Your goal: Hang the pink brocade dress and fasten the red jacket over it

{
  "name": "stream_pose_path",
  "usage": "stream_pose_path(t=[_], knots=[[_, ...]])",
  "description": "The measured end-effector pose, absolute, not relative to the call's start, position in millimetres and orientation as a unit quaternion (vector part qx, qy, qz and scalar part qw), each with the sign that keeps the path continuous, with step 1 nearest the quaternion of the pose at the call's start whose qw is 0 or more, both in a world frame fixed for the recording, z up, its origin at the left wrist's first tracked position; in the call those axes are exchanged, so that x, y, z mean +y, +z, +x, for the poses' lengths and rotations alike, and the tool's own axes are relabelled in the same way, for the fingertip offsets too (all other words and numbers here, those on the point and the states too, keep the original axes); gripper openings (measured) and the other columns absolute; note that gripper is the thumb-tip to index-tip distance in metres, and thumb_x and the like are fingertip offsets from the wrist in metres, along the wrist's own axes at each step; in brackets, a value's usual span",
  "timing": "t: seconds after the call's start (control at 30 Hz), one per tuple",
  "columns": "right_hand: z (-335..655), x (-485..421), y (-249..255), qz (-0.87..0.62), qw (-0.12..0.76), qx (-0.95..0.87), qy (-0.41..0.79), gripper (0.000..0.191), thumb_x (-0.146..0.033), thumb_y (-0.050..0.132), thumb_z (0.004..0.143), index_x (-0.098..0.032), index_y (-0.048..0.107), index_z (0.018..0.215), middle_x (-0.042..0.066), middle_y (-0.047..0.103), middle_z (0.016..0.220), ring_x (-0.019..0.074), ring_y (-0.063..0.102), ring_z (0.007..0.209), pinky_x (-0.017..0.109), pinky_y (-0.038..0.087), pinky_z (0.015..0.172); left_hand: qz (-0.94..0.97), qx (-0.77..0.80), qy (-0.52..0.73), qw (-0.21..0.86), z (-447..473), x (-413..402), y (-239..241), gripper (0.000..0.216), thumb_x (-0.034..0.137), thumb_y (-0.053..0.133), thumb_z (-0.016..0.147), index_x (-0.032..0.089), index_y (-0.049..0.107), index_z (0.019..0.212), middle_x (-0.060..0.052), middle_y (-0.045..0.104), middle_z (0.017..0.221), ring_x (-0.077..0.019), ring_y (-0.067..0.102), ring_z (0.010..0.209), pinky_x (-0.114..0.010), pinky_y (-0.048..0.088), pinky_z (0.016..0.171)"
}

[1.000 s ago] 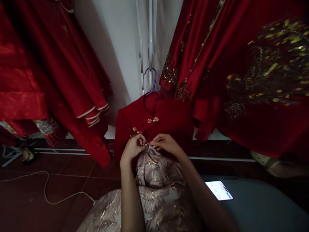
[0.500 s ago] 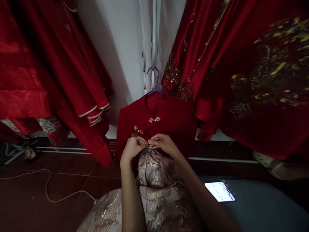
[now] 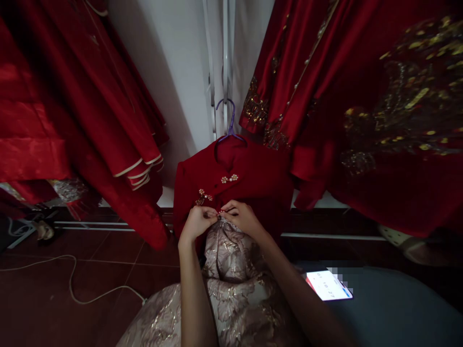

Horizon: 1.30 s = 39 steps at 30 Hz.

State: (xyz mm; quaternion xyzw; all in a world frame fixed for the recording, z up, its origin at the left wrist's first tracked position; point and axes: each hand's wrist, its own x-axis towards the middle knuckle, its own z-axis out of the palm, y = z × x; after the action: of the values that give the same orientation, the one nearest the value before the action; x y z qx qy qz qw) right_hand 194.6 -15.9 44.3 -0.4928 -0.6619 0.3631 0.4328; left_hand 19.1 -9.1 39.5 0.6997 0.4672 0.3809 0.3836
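Note:
A red jacket (image 3: 260, 178) hangs by a purple hanger (image 3: 230, 126) in front of me, with beaded flower fasteners (image 3: 230, 179) on its chest. Before its lower front, my left hand (image 3: 198, 221) and my right hand (image 3: 240, 217) meet, thumbs and fingers pinched. Pinkish-gold brocade fabric (image 3: 231, 255) rises to a gathered point right at the fingertips, and both hands grip its top. Some small detail between the fingertips is too tiny to make out. Lower down, the brocade spreads in folds over my lap.
Red garments with pale trim (image 3: 133, 140) hang on the left, sequined ones (image 3: 415, 96) on the right. A lit phone (image 3: 329, 285) lies on a grey-blue seat (image 3: 394, 308). A white cable (image 3: 72, 282) runs over the tiled floor; shoes (image 3: 44, 230) stand by the rack's rail.
My hands stay pinched together at the same place, with only slight finger shifts. The whole view has moved a little.

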Motion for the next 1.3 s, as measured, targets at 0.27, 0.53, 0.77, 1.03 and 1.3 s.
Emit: stream_pose_path(t=[0.27,0.53,0.77,1.03,1.3], knots=[[197.1,-15.4,45.7,-0.489,0.423,-0.685,0.336,0.016,-0.024,0.063,0.071,-0.018,0.063,0.086,0.003,0.068,0.082,0.0123,0.064,0.066,0.021,0.051,0.056,0.709,0.456,0.364,0.396,12.7,-8.4,38.6,0.020,0.028,0.059,0.072,0.016,0.068,0.085,-0.006,0.070,0.081,-0.0153,0.064,0.074,-0.025,0.050,0.070],[233.0,-20.9,74.0,-0.467,0.392,-0.697,0.377,0.022,-0.032,0.055,0.078,-0.017,0.061,0.093,0.004,0.065,0.083,0.0102,0.059,0.056,0.019,0.045,0.040,0.712,0.514,0.365,0.308,-5.3,-12.0,38.1,0.012,0.023,0.062,0.068,0.017,0.063,0.079,-0.003,0.066,0.076,-0.0118,0.060,0.066,-0.022,0.046,0.063],[227.3,-19.0,66.3,-0.466,0.355,-0.741,0.328,0.014,-0.027,0.059,0.075,-0.019,0.065,0.085,0.004,0.069,0.083,0.0142,0.063,0.077,0.027,0.050,0.072,0.749,0.477,0.335,0.316,10.0,-14.6,47.7,0.020,0.018,0.063,0.067,0.020,0.068,0.086,-0.001,0.065,0.079,-0.0115,0.059,0.071,-0.021,0.044,0.066],[214.7,-7.1,27.7,-0.521,0.315,-0.725,0.322,0.026,-0.030,0.064,0.070,-0.015,0.059,0.090,0.007,0.066,0.080,0.0151,0.063,0.074,0.027,0.050,0.069,0.761,0.520,0.315,0.224,26.7,-11.0,45.3,0.021,0.015,0.068,0.062,0.022,0.068,0.082,0.000,0.058,0.078,-0.0100,0.054,0.069,-0.021,0.041,0.064],[210.8,-5.3,27.1,-0.511,0.345,-0.708,0.346,0.021,-0.033,0.065,0.069,-0.016,0.058,0.079,0.005,0.066,0.075,0.0136,0.062,0.069,0.025,0.050,0.066,0.771,0.500,0.324,0.225,26.9,-9.5,47.2,0.014,0.014,0.064,0.064,0.019,0.065,0.077,0.000,0.058,0.076,-0.0093,0.053,0.067,-0.020,0.040,0.063]])
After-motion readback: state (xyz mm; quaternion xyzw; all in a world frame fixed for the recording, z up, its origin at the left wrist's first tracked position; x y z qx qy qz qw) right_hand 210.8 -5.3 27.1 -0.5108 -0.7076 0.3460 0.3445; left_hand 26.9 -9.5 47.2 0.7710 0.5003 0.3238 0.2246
